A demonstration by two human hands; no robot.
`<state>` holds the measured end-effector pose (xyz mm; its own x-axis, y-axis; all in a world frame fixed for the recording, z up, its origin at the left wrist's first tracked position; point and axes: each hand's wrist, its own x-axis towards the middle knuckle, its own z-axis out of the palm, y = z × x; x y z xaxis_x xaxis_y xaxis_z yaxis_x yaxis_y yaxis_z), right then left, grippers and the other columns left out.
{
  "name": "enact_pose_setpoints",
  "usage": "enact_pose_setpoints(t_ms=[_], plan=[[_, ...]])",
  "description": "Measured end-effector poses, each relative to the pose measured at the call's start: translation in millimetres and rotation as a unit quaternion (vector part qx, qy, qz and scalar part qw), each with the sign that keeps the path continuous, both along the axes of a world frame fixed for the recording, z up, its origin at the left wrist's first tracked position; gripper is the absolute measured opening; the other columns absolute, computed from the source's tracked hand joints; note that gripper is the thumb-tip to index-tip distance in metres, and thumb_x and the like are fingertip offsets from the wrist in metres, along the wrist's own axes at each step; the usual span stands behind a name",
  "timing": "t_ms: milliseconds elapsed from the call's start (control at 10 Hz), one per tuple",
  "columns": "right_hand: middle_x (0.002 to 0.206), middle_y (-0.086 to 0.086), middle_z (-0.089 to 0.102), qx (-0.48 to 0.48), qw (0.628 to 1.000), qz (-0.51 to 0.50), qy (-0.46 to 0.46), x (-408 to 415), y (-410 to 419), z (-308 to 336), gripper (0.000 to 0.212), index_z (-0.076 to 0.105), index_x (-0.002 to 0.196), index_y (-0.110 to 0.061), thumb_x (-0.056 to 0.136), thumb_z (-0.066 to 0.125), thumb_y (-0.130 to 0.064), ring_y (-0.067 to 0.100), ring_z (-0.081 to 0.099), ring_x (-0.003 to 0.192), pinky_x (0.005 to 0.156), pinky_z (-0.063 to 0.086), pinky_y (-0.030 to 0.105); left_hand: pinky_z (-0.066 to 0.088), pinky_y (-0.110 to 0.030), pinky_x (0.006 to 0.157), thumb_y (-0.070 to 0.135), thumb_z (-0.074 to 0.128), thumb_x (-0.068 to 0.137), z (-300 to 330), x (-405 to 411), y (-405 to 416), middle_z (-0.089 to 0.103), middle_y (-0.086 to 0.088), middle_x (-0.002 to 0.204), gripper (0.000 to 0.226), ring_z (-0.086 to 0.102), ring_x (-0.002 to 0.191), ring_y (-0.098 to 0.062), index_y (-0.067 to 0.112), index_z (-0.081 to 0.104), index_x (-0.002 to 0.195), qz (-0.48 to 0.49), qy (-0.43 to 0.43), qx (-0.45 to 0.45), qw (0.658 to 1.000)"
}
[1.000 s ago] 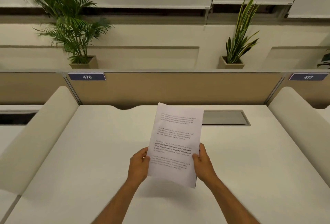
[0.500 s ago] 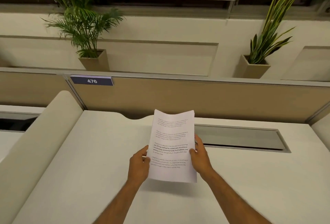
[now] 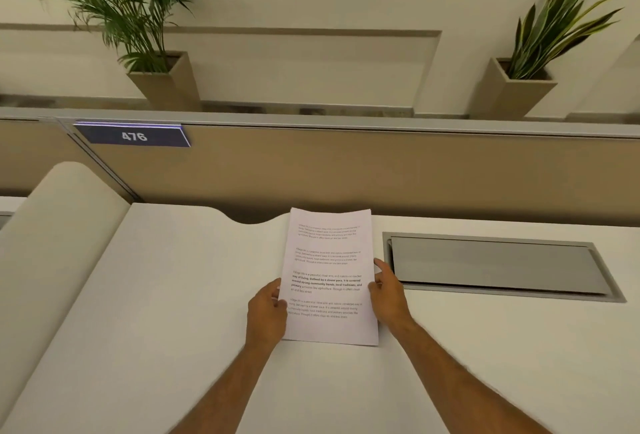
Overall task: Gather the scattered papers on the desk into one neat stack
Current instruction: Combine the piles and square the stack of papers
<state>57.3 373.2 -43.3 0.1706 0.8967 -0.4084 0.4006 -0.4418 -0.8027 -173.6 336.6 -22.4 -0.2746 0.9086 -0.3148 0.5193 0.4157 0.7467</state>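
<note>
A stack of white printed papers [image 3: 329, 260] lies almost flat on the white desk [image 3: 173, 295], its bottom edge touching the surface near the middle. My left hand [image 3: 266, 312] grips the stack's left edge, thumb on top of the sheet. My right hand [image 3: 388, 291] holds the right edge, index finger stretched along it. The edges of the sheets look aligned. No other loose paper shows on the desk.
A grey metal cable flap [image 3: 498, 265] is set into the desk just right of the papers. A tan partition [image 3: 346, 170] with a "476" label [image 3: 133, 136] closes the back. A padded white divider [image 3: 52, 226] bounds the left. Two potted plants stand behind.
The papers, held upright a second ago, have come down and forward with both hands until they rest on the desk. My view has moved closer and tilted down.
</note>
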Motion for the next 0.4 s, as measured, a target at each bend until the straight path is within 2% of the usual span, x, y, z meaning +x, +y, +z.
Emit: enact_pose_setpoints(t_ms=[100, 200, 300, 400], plan=[[0.128, 0.004, 0.055, 0.019, 0.999, 0.004, -0.044, 0, 1, -13, 0.043, 0.045, 0.144, -0.016, 0.102, 0.049, -0.011, 0.024, 0.059, 0.116, 0.099, 0.053, 0.043, 0.047, -0.017, 0.080, -0.007, 0.053, 0.091, -12, 1, 3, 0.058, -0.001, 0.101, 0.042, 0.061, 0.092, -0.020, 0.005, 0.061, 0.130, 0.016, 0.025, -0.004, 1.000], [0.134, 0.008, 0.050, 0.018, 0.996, 0.017, -0.090, 1, 1, -21, 0.044, 0.043, 0.146, -0.014, 0.102, 0.048, -0.015, 0.026, 0.057, 0.121, 0.102, 0.052, 0.043, 0.049, -0.029, 0.092, -0.004, 0.054, 0.091, -21, 2, 5, 0.056, -0.004, 0.110, 0.044, 0.060, 0.106, -0.025, 0.004, 0.055, 0.135, 0.022, 0.023, -0.017, 0.999], [0.150, 0.011, 0.038, -0.001, 0.987, 0.050, -0.154, -3, -2, -24, 0.052, 0.033, 0.153, -0.011, 0.104, 0.045, -0.019, 0.027, 0.048, 0.133, 0.109, 0.046, 0.041, 0.048, -0.043, 0.103, 0.001, 0.056, 0.091, -23, 6, 6, 0.052, -0.010, 0.125, 0.052, 0.054, 0.119, -0.029, 0.001, 0.047, 0.143, 0.015, 0.045, -0.039, 0.998], [0.152, 0.010, 0.035, -0.001, 0.983, 0.065, -0.173, -4, -2, -22, 0.055, 0.029, 0.154, -0.009, 0.103, 0.047, -0.021, 0.026, 0.045, 0.136, 0.110, 0.042, 0.037, 0.047, -0.044, 0.104, 0.003, 0.057, 0.092, -29, 4, 5, 0.049, -0.012, 0.129, 0.056, 0.051, 0.121, -0.031, 0.000, 0.043, 0.146, 0.007, 0.072, -0.037, 0.997]])
